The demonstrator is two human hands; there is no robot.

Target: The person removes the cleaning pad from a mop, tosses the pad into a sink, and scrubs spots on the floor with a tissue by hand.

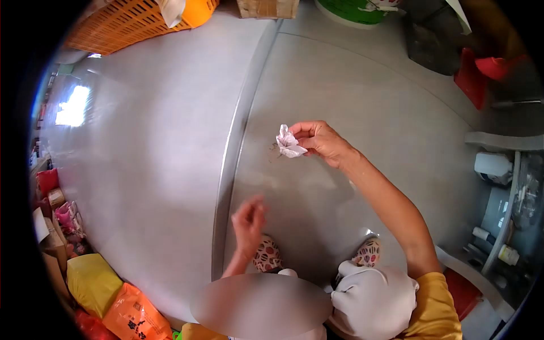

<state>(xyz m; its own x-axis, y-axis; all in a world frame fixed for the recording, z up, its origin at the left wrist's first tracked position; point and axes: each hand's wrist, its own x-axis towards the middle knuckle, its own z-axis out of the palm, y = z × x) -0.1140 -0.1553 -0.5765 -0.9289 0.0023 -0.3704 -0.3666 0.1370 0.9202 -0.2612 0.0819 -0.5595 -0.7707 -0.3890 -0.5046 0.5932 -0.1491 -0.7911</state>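
Observation:
A crumpled, pale pink-white piece of tissue (289,143) is pinched between the thumb and fingers of my right hand (324,141), over the grey floor (317,79). Just left of the tissue, some thin brownish bits (274,152) show against the floor; what they are I cannot make out. My left hand (249,224) is lower down, close to the raised floor edge and above my patterned shoe (267,254). Its fingers look bent but are smeared by motion, and nothing can be made out in them.
A raised edge (226,181) divides the floor. An orange crate (136,28), a cardboard box (267,8) and a green-and-white bucket (354,12) stand along the far side. Yellow and orange bags (136,317) lie lower left. Shelves with a white jug (493,168) stand right.

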